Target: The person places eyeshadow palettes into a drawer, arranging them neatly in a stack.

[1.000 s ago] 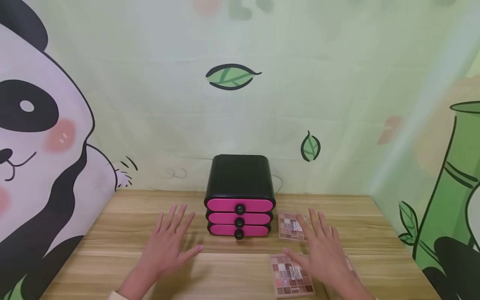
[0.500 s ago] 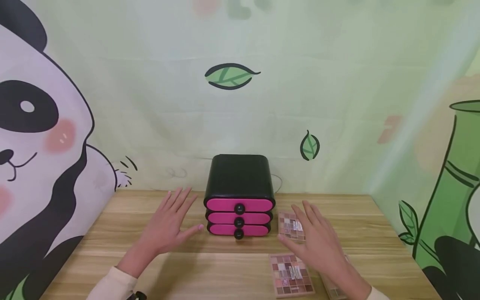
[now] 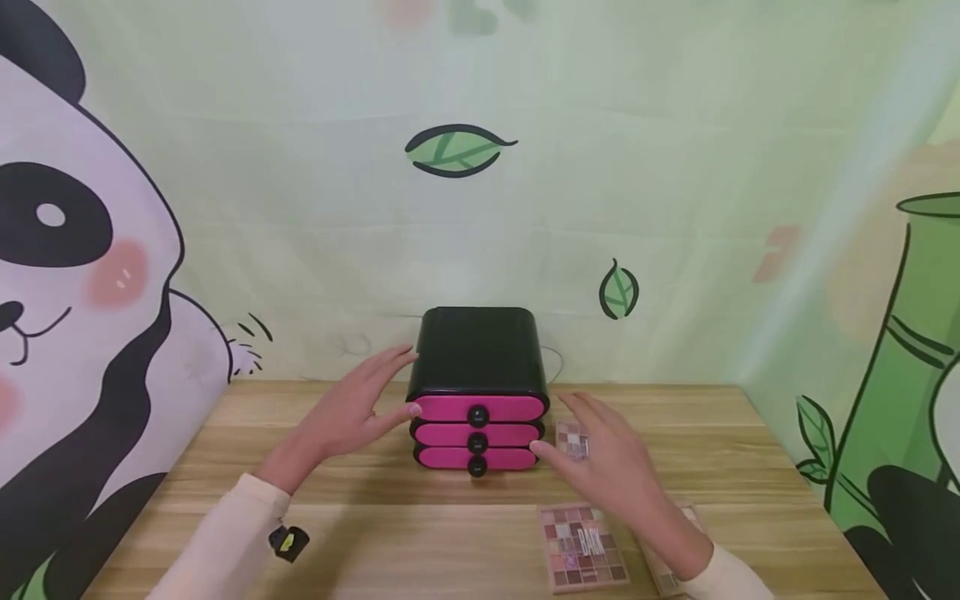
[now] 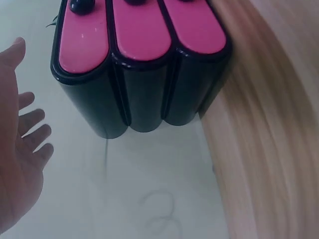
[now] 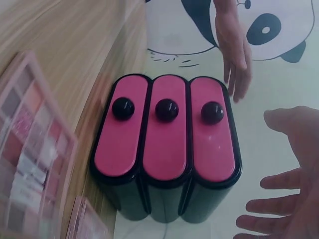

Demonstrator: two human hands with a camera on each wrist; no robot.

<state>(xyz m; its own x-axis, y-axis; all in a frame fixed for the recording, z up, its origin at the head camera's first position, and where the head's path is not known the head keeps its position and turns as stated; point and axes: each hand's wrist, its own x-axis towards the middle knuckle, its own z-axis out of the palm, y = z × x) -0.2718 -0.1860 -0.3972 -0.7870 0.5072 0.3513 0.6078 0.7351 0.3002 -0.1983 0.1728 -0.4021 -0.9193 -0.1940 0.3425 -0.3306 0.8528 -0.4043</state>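
Observation:
A black three-tier drawer box (image 3: 478, 350) with pink fronts and round black knobs stands on the table. All three drawers are closed. My left hand (image 3: 356, 408) is at its left side, fingers extended and thumb by the top drawer's left end; in the left wrist view a gap shows between that hand (image 4: 22, 149) and the box (image 4: 142, 84). Across from it, my right hand (image 3: 611, 458) hovers by the right side, fingers straight and thumb near the lower drawers. Both palms face the box, and neither hand holds anything.
A makeup palette (image 3: 572, 437) lies right of the box, partly behind my right hand. Another palette (image 3: 583, 558) lies nearer the front, and a third (image 3: 663, 575) is mostly under my right forearm. A panda-print cloth (image 3: 315, 208) hangs behind the table (image 3: 420, 533).
Both hands have moved inward toward the box and turned from palms down to palms facing each other. The left hand moved right and up, the right hand left. The box and palettes stay put.

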